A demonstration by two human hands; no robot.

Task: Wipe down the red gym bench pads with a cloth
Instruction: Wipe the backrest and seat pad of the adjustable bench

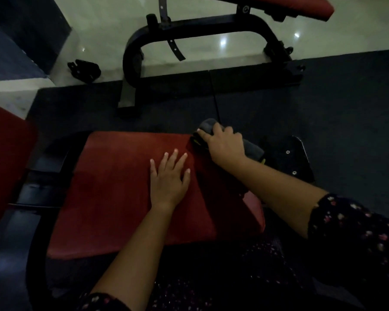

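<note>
**Cloth at the pad's far right corner**

The right hand (225, 143) curls its fingers over a grey cloth (254, 150), gripping it against the far right corner of the red pad (112, 187). The left hand (169, 176) lies flat on the pad just beside it, fingers straight and spread, holding nothing. Beyond, a black frame (189, 34) stands on the floor, carrying another red pad (301, 5).

Desk's red pad (121, 187) sits on a black frame; left hand (169, 178) flat on pad, right of its middle; grey cloth (208, 124) at pad's far right corner, held under right hand (225, 142); dark floor mat (323, 97) beyond pad.
</note>
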